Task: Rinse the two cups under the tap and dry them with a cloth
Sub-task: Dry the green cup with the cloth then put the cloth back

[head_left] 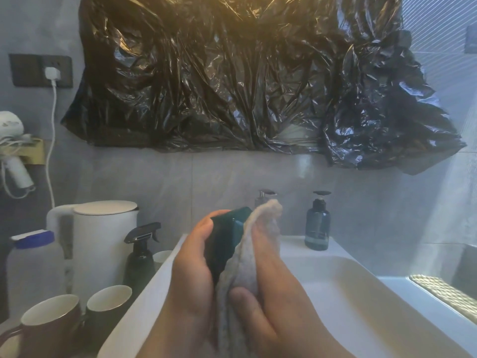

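Sink basin, white and rectangular (pixel 348 293), fills the lower frame from 5 to 7 o'clock. Above it at centre, the left hand (pixel 191 267) has its fingers clenched round a glossy dark teal cup (pixel 224 241), tilted with one end toward 12 o'clock. The right hand (pixel 273 285), at the cup's 3 o'clock, pinches a pale grey fluffy cloth (pixel 241 266) against the cup's side. At 8 o'clock on the tabletop, a brown white-lined mug (pixel 49 329) and a dark white-lined mug (pixel 108 303) stand side by side.

Left hand (pixel 192 270) grips teal cup (pixel 224 244); right hand (pixel 278 288) presses cloth (pixel 241 267) against it.
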`<state>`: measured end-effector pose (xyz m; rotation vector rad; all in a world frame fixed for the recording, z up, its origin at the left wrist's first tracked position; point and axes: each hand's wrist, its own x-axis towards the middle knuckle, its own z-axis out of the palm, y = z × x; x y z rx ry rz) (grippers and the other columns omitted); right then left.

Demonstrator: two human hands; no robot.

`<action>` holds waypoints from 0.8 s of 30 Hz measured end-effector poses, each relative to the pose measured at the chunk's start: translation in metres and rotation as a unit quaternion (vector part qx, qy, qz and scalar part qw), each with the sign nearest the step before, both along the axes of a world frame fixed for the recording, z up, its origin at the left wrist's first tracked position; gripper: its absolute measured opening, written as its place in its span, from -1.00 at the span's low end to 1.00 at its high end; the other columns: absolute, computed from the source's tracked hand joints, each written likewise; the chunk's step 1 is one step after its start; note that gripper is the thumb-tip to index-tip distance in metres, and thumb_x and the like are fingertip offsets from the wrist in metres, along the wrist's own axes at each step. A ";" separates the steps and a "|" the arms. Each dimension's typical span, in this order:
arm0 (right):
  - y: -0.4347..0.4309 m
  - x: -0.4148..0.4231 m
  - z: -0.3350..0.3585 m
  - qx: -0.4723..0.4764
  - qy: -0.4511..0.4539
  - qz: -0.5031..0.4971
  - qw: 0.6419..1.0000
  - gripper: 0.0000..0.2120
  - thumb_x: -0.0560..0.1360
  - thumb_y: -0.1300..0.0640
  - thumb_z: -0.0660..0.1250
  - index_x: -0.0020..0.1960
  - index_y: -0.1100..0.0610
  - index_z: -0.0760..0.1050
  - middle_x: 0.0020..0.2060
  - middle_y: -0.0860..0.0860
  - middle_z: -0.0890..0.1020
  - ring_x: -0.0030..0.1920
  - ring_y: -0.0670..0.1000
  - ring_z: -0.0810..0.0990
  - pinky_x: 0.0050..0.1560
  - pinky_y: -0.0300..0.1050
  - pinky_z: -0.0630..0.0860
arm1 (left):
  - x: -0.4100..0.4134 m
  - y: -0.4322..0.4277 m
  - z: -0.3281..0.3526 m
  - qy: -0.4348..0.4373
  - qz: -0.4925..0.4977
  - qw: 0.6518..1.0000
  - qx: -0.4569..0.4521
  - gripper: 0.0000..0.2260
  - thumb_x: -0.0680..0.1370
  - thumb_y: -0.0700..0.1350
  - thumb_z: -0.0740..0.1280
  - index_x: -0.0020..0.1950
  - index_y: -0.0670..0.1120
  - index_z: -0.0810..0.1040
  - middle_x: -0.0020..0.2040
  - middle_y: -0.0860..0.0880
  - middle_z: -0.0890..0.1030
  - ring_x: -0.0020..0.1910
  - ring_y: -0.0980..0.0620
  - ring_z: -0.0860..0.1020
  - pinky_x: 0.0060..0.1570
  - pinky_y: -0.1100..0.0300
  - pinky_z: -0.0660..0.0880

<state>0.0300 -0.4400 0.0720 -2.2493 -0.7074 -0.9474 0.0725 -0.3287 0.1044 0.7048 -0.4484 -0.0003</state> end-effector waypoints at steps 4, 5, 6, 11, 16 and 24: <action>-0.001 0.004 0.000 -0.007 -0.055 -0.044 0.997 -0.33 0.58 -0.19 0.10 0.61 0.00 0.00 0.60 -0.04 0.15 0.58 -0.15 0.10 0.53 -0.33 -0.03 | 0.004 0.000 -0.004 0.006 -0.005 1.000 -0.006 -0.69 0.60 -0.03 0.15 -0.05 -0.08 0.67 -0.16 -0.17 0.68 -0.19 -0.10 0.65 -0.03 0.03 0.48; 0.000 0.005 -0.002 -0.001 -0.064 -0.048 0.997 -0.39 0.59 -0.13 0.14 0.59 -0.06 0.07 0.58 -0.12 0.22 0.54 -0.19 0.17 0.48 -0.44 0.02 | 0.006 0.004 -0.003 0.007 0.009 1.000 -0.015 -0.69 0.61 -0.03 0.14 -0.03 -0.08 0.67 -0.16 -0.16 0.69 -0.17 -0.10 0.65 -0.02 0.03 0.49; 0.002 0.004 -0.004 -0.003 -0.064 -0.051 0.997 -0.45 0.60 -0.10 0.17 0.56 -0.10 0.14 0.54 -0.18 0.28 0.51 -0.21 0.25 0.43 -0.48 0.09 | 0.008 0.008 0.000 0.009 0.029 0.999 -0.013 -0.68 0.62 -0.04 0.13 0.01 -0.08 0.67 -0.14 -0.16 0.69 -0.14 -0.11 0.65 0.00 0.02 0.49; 0.002 -0.002 -0.002 0.013 -0.034 -0.035 0.999 -0.54 0.61 0.09 0.23 0.50 -0.01 0.38 0.44 -0.23 0.43 0.45 -0.27 0.34 0.42 -0.38 0.25 | 0.013 0.017 0.000 0.013 0.044 0.998 0.045 -0.65 0.62 -0.03 0.11 0.16 -0.14 0.62 -0.06 -0.20 0.67 -0.11 -0.13 0.65 -0.03 0.03 0.51; -0.024 -0.014 0.021 0.161 0.045 -0.138 0.976 -0.74 0.50 0.23 0.21 -0.17 -0.05 0.61 -0.36 -0.27 0.62 -0.31 -0.29 0.55 -0.30 -0.44 0.43 | 0.013 0.009 -0.003 0.041 0.061 0.995 0.073 -0.69 0.61 -0.04 0.16 0.04 -0.12 0.67 -0.08 -0.15 0.69 -0.05 -0.14 0.62 -0.01 0.00 0.49; 0.006 -0.022 0.004 0.174 0.083 0.037 0.980 -0.62 0.52 -0.22 0.15 0.31 -0.33 0.46 0.07 -0.37 0.57 0.07 -0.20 0.55 0.12 -0.17 0.49 | 0.005 0.002 0.000 0.060 0.059 0.995 0.060 -0.65 0.62 0.01 0.16 0.03 -0.16 0.68 -0.09 -0.18 0.71 -0.12 -0.13 0.68 -0.01 -0.03 0.53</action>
